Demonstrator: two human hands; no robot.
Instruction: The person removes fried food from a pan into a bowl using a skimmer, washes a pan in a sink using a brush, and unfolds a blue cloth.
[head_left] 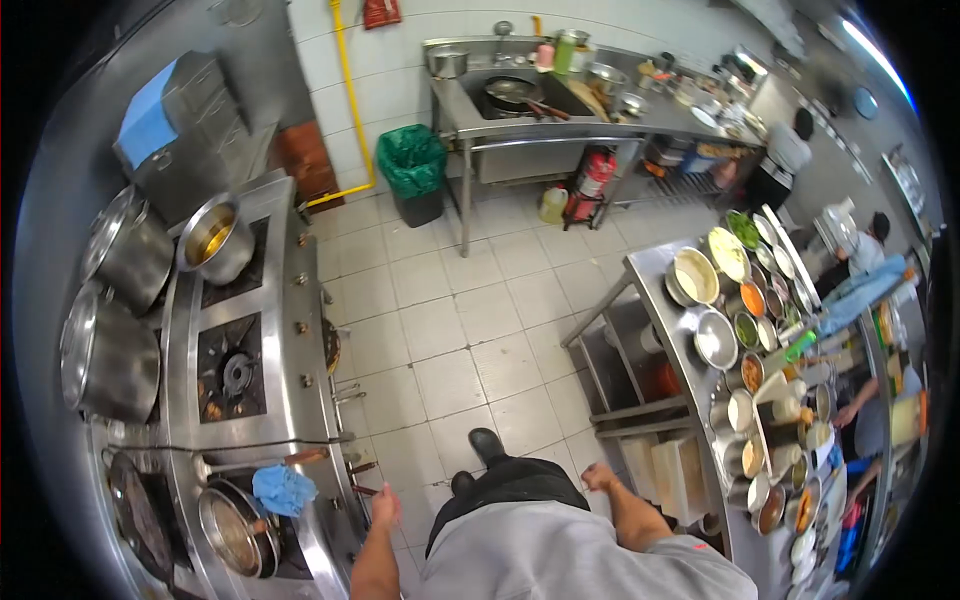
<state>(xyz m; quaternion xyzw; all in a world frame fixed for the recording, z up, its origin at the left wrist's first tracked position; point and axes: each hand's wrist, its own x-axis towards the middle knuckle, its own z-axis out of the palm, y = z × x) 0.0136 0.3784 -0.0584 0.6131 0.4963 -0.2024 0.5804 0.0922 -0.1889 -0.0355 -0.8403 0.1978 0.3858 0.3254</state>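
Observation:
My left hand [385, 508] hangs low beside the stove's front edge, close to wooden handles that stick out there. Its fingers are small and partly hidden, so I cannot tell whether it touches a handle. On the other side of my body, my right hand [600, 477] is held by my thigh with its fingers curled in and nothing visible in them. On the stove to my left sit a frying pan [228, 530] and a blue cloth [284, 490]. A wooden handle [305, 456] lies near the cloth.
Large lidded pots [110, 350] and an open pot [232, 262] stand on the stove [310, 350]. A food counter [650, 262] with several bowls runs along the right, where people work. Ahead are a sink table [465, 125], a green-lined bin [415, 205] and a fire extinguisher [597, 175].

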